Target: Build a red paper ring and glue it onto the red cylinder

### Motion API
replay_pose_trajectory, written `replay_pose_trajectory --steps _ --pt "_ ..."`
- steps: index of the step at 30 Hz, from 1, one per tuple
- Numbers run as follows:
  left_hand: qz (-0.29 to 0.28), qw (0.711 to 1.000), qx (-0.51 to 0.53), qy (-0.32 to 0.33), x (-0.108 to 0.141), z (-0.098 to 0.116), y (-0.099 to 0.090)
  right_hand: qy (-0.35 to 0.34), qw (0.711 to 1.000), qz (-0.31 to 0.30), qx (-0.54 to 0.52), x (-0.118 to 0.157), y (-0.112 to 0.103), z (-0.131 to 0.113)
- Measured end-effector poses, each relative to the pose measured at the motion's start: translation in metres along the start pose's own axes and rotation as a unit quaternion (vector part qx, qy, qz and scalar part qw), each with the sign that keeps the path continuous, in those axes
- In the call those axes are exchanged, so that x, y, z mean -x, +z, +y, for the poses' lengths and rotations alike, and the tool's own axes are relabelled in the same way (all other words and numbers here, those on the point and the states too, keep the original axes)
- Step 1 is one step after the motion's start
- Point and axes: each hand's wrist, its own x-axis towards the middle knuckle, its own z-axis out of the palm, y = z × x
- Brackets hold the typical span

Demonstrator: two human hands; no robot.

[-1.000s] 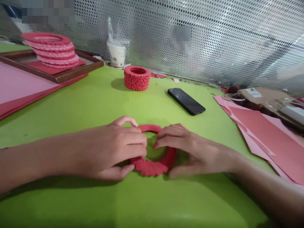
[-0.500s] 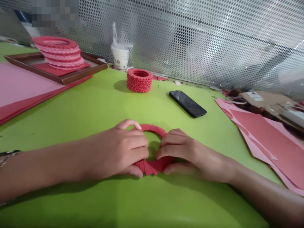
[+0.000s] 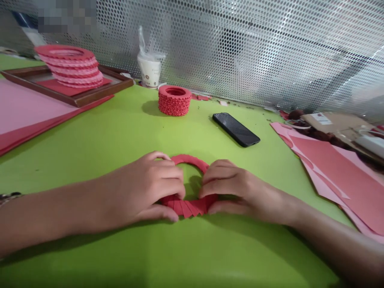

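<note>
A red paper ring (image 3: 188,208) with overlapping pleats along its near edge lies on the green table (image 3: 126,256) in front of me. My left hand (image 3: 157,186) grips its left side, thumb at the near outer edge and fingers curled over into the opening. Round the right side closes my right hand (image 3: 229,186), its thumb also along the near edge. Both hands hide the ring's sides; its far arc and pleated front show. Beyond them stands a short stack of red paper rings (image 3: 174,100).
A black phone (image 3: 236,129) lies right of the stack. Behind is a white cup (image 3: 149,71) by a perforated metal screen (image 3: 240,52). At left a wooden tray (image 3: 90,97) bears stacked pink and red rings (image 3: 73,66). Pink and red paper sheets (image 3: 336,172) lie at right.
My left hand has shifted slightly left along the ring, and more of the pleats show between the hands. The view has moved a little.
</note>
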Motion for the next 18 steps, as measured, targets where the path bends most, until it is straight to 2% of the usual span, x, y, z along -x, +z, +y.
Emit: replay_pose_trajectory --steps 4,9,13,16,18 --pt "-0.004 1.000 -0.002 -0.007 -0.002 0.002 0.001 -0.004 1.000 0.021 -0.022 -0.002 0.005 -0.003" --pt "-0.040 0.999 -0.019 0.016 0.001 -0.004 -0.008 0.024 1.000 -0.009 -0.007 0.000 -0.001 -0.007" --pt "-0.045 0.996 -0.033 -0.065 0.011 -0.011 -0.014 0.049 0.999 -0.014 0.019 0.007 -0.005 -0.001" --pt "-0.065 0.990 0.005 -0.128 0.014 -0.012 -0.010 0.099 0.995 -0.023 0.000 0.010 -0.003 0.002" --pt "-0.066 0.986 0.042 -0.145 0.013 -0.012 -0.005 0.131 0.991 -0.016 -0.012 0.009 0.000 0.002"
